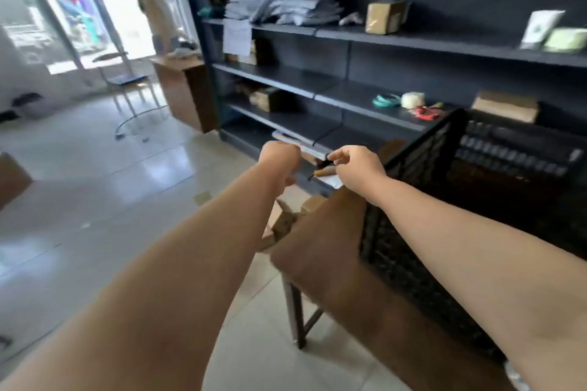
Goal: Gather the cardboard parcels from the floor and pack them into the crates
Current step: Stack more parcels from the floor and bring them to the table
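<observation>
Both arms are stretched forward over the brown worktop point(320, 251) beside the black plastic crate point(495, 174). The left hand point(279, 162) is curled into a fist, its contents not discernible, while a small dark object point(324, 162) is pinched in the fingers point(338, 154) of the right hand point(359, 168). A cardboard parcel point(11, 178) is seen on the tiled floor point(95, 200) at the far left, well apart from the crate.

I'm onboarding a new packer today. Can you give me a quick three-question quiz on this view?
1. True or false: the black crate sits on the floor.
2. What does the right hand pinch: A a small dark object, B a parcel, C nothing?
3. Where is the green tape roll?

Key: 1 false, it rests on a brown table. 2 A. 3 On the dark shelf, beside a white roll.
</observation>
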`<state>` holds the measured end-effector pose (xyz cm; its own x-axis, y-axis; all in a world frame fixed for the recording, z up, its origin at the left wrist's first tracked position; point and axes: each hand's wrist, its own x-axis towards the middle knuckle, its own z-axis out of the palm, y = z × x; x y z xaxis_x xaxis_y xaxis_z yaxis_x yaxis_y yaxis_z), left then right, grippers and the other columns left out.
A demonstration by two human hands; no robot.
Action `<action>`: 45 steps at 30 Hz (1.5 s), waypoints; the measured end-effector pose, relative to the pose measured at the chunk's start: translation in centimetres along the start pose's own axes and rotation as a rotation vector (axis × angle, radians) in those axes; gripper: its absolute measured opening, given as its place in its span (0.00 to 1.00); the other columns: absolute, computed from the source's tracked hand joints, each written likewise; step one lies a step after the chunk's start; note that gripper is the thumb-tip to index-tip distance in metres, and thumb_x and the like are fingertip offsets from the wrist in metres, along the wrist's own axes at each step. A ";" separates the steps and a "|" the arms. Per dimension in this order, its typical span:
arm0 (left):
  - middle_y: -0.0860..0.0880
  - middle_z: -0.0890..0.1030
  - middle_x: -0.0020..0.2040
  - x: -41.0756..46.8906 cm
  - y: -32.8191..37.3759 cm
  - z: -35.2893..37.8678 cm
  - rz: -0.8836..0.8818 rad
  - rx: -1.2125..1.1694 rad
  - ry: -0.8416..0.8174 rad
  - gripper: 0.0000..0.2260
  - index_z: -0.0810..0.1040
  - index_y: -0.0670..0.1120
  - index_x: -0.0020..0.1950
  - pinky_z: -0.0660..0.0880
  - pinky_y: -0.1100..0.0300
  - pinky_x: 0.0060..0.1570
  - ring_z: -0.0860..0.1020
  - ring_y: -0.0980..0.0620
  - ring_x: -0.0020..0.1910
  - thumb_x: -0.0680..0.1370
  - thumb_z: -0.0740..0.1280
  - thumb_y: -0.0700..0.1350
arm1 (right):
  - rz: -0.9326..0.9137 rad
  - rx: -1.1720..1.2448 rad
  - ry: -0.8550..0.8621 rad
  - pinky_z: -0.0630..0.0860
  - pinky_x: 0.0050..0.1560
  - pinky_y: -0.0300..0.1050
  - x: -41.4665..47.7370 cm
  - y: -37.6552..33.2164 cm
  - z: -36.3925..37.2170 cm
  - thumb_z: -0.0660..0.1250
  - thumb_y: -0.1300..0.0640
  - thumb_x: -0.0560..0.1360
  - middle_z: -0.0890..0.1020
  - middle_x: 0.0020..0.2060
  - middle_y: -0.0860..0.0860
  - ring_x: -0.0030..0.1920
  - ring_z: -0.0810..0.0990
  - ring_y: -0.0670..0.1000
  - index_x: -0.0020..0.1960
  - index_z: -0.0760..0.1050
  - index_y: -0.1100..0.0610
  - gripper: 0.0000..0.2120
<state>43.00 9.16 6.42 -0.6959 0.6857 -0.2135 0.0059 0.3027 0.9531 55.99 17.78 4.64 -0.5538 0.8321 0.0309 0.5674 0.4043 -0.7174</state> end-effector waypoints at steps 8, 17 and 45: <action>0.44 0.81 0.52 3.8 -8.0 -13.4 -0.254 0.089 0.153 0.08 0.77 0.43 0.57 0.77 0.56 0.36 0.81 0.48 0.49 0.80 0.62 0.40 | -0.041 -0.135 -0.216 0.77 0.57 0.50 1.3 -5.8 13.7 0.58 0.63 0.78 0.80 0.57 0.51 0.57 0.77 0.54 0.55 0.77 0.50 0.14; 0.39 0.81 0.54 10.4 -14.5 -19.8 -0.337 0.124 0.219 0.09 0.77 0.43 0.56 0.75 0.55 0.41 0.79 0.45 0.48 0.77 0.63 0.39 | -0.054 -0.245 -0.281 0.70 0.45 0.41 6.3 -7.2 21.5 0.60 0.61 0.78 0.80 0.57 0.51 0.54 0.76 0.51 0.58 0.79 0.50 0.14; 0.43 0.80 0.54 43.7 -21.2 -22.2 -0.391 0.336 -0.191 0.06 0.75 0.43 0.53 0.80 0.48 0.52 0.79 0.46 0.47 0.79 0.60 0.37 | 0.526 -0.331 -0.228 0.75 0.57 0.43 29.4 -3.6 35.6 0.61 0.64 0.78 0.80 0.61 0.51 0.60 0.77 0.56 0.52 0.82 0.50 0.14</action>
<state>-3.50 17.98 -18.29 -0.5494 0.5784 -0.6030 0.0239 0.7322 0.6806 15.97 27.26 -16.63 -0.2460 0.8638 -0.4397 0.9347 0.0914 -0.3434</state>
